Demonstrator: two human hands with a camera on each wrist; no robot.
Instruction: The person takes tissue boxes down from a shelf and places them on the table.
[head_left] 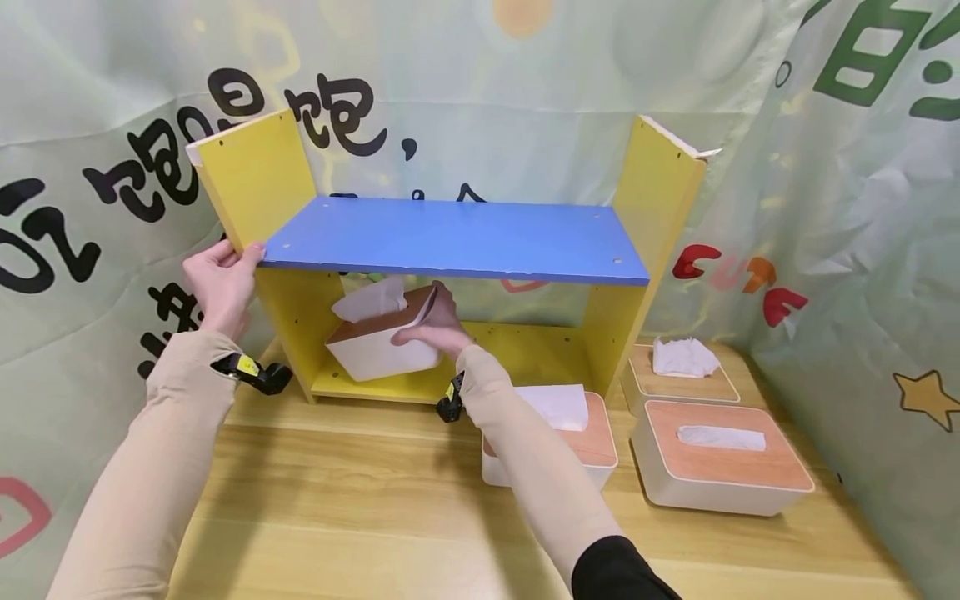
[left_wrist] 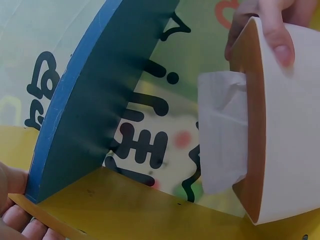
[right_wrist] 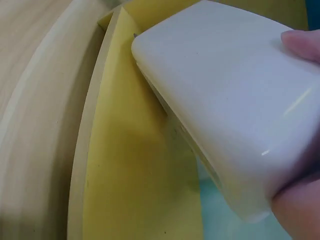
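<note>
My right hand (head_left: 438, 325) grips a white tissue box (head_left: 382, 354) with a brown wooden lid by its right end, thumb on the front wall. The box is tilted inside the lower compartment of a yellow and blue shelf (head_left: 457, 237), its left end lower, close over the yellow bottom board (head_left: 525, 350). A white tissue (left_wrist: 222, 132) sticks out of its lid. With my left hand (head_left: 221, 283) I hold the front edge of the shelf's left side panel, the thumb at the corner of the blue board (left_wrist: 75, 100).
Three more tissue boxes stand on the wooden table (head_left: 337, 500): one before the shelf (head_left: 600, 433), partly behind my right forearm, one at front right (head_left: 720, 467), and one behind that (head_left: 641, 379). A printed cloth (head_left: 480, 100) hangs behind and at the sides.
</note>
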